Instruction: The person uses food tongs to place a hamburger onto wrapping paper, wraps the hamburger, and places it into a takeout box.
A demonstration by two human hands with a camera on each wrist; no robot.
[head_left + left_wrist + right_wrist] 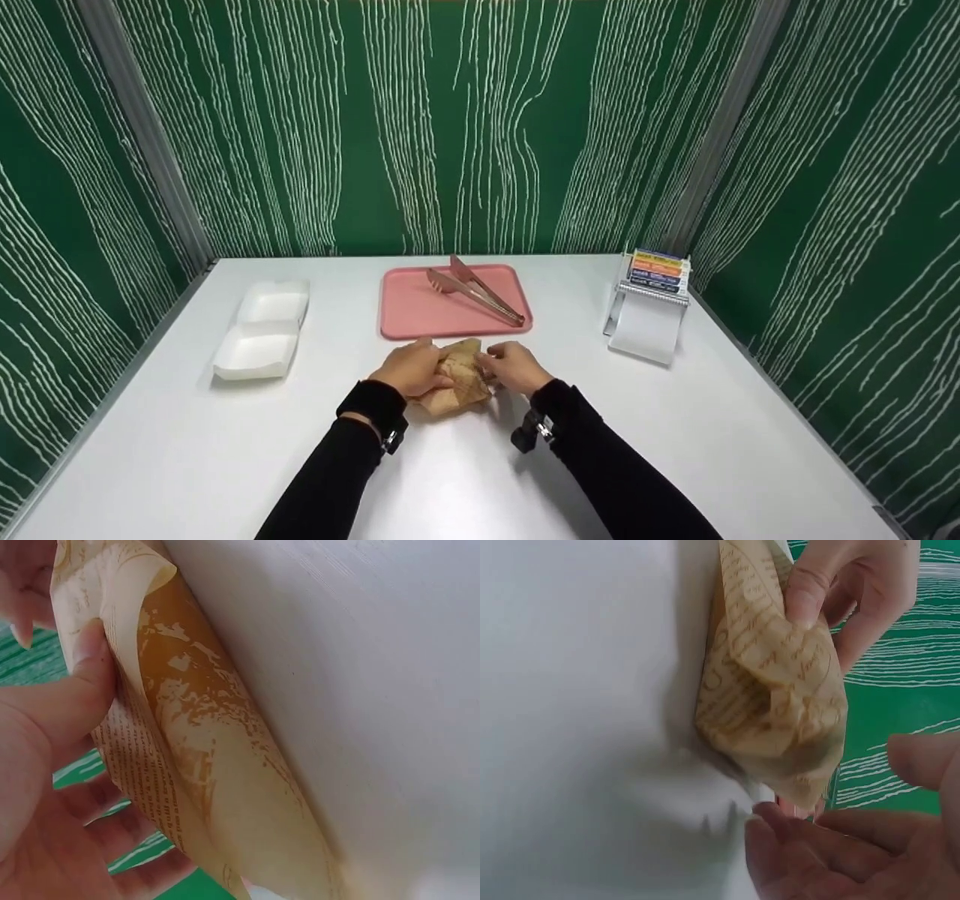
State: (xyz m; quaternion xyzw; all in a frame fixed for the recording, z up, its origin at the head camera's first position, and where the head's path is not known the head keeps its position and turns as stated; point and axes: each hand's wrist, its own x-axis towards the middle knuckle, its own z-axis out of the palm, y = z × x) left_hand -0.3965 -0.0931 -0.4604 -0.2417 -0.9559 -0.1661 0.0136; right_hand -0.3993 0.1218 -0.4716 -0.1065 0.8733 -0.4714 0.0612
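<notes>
A crumpled brown paper wrap (463, 379) with printed writing lies on the white table, folded around something. My left hand (409, 367) grips it from the left, thumb on top and fingers on the far side. In the left wrist view, brown patches show through the plain part of the paper (247, 817); what it encloses is hidden. My right hand (516, 367) is at the right end. The right wrist view has this end of the wrap (780, 720) gathered to a point, close to the right fingertips, thumb spread apart from the fingers.
Beyond the hands, a pink tray (409, 315) carries metal tongs (480, 294). An unfolded white two-part food box (259, 349) stands at the left. On the right is a metal holder with a white paper roll (646, 326) and coloured label boxes (657, 270). Green walls (480, 150) enclose the table.
</notes>
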